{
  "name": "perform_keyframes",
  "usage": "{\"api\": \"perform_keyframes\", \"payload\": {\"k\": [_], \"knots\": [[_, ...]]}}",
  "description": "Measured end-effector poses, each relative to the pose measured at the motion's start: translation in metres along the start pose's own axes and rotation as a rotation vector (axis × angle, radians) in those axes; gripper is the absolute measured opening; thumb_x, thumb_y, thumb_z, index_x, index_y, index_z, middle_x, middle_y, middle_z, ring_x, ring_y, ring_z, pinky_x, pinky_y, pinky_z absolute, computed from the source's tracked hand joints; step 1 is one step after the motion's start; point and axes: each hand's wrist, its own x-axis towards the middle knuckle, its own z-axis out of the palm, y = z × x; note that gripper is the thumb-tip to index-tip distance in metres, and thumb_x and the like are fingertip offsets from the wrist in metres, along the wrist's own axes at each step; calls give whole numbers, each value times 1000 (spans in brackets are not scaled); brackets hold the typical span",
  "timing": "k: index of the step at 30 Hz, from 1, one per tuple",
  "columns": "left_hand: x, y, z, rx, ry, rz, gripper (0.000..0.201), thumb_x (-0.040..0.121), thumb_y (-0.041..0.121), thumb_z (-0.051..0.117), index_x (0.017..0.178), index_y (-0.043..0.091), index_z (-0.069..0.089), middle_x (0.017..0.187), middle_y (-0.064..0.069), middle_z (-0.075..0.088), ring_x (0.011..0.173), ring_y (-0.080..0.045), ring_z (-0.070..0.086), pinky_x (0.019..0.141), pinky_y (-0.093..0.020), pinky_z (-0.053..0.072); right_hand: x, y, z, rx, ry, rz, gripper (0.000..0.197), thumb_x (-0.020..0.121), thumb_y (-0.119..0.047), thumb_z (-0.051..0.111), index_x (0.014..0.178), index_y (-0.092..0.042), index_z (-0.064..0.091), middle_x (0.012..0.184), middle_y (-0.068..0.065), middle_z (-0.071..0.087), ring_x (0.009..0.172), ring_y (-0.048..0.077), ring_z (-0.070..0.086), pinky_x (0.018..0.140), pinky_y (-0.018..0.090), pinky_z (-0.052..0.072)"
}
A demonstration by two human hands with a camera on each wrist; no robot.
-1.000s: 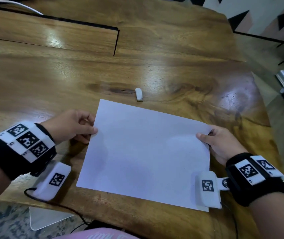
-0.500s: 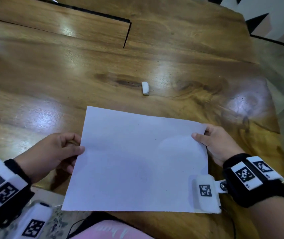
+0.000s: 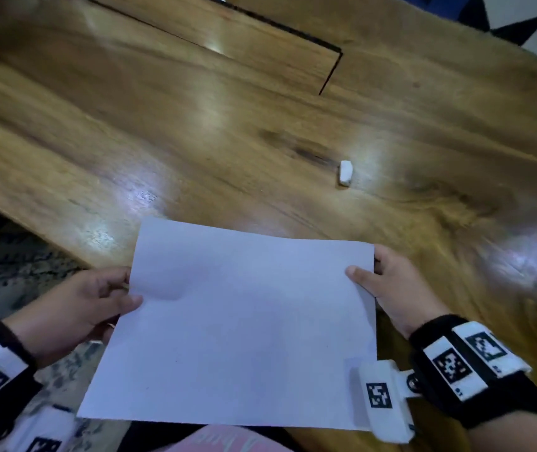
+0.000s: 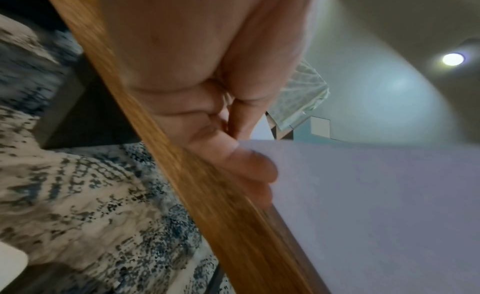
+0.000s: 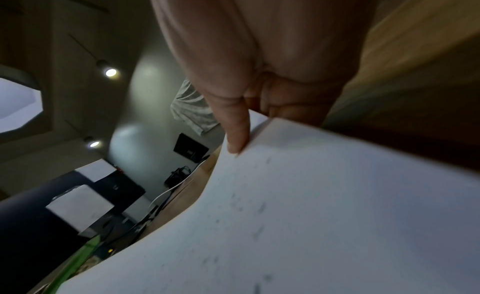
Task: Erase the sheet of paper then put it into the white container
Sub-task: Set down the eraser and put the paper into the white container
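I have the plain white rectangular sheet of paper point(image 3: 237, 324) lifted over the near edge of the glossy brown wooden bench point(image 3: 195, 141), with my left hand point(image 3: 78, 308) pinching its left edge, thumb on top and fingers curled beneath. My right hand point(image 3: 394, 288) pinches the right edge the same way, thumb pressed on the top face. The small white block eraser point(image 3: 345, 172) lies on the bench beyond the sheet, well apart from both hands.
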Motion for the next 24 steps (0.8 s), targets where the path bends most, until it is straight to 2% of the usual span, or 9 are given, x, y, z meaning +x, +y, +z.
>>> {"api": "perform_keyframes", "payload": {"k": [2,5,6,8,10,13,16,20,24], "knots": [[-8,-10,-13,-22,30,-15,71,33,44,86,97,19,68,83,-14,74,58,-19,64,45,-23,49,3,-8,14,-30,-43,-15,11,91,-14,60,95,-25,62,93,-2,73,88,20,70,87,51,53],[-20,-24,-36,-47,69,-27,71,35,45,87,99,18,68,98,-17,72,83,-34,69,74,-46,54,5,-21,36,-57,-120,-51,12,91,-24,61,103,-28,62,99,-5,73,91,18,70,87,50,53],[-25,-29,-43,-55,84,-28,75,33,48,87,99,18,68,98,-15,73,86,-36,69,77,-47,53,6,-26,44,-76,-144,-68,15,90,-29,61,105,-29,61,100,-7,72,92,17,70,87,49,53],[-36,-38,-58,-92,110,-25,77,31,49,88,98,19,68,97,-13,73,87,-36,69,76,-46,55,5,-35,65,-74,-179,-102,15,91,-30,61,105,-31,59,101,-8,72,93,15,69,85,44,54],[-43,-45,-71,-135,131,-16,78,28,47,89,98,18,69,96,-11,74,86,-34,69,72,-45,58,4,-43,80,-13,-191,-121,16,92,-21,59,107,-27,57,103,-6,70,93,15,68,82,38,54],[-55,-59,-96,-195,159,3,79,25,44,90,97,18,69,95,-8,75,84,-28,71,66,-37,59,3,-55,107,21,-260,-101,24,90,-13,59,113,-21,55,101,-2,70,84,14,70,68,31,53],[-67,-76,-125,-237,200,28,78,27,42,90,98,20,69,94,-4,75,84,-24,71,66,-35,59,4,-62,135,-45,-299,-89,25,88,-3,57,106,-19,53,98,4,69,76,18,69,61,31,50],[-85,-100,-159,-240,302,40,72,25,43,90,92,22,71,85,2,76,75,-16,72,59,-28,58,-3,-75,179,-171,-382,-192,34,87,9,47,107,-18,53,97,1,71,85,16,69,65,31,53],[-99,-125,-187,-242,386,69,42,39,34,80,80,27,73,72,10,75,64,-7,70,54,-21,57,-11,-87,232,-341,-410,-338,33,85,-2,44,105,-26,48,104,3,66,93,23,65,82,48,54]]}}
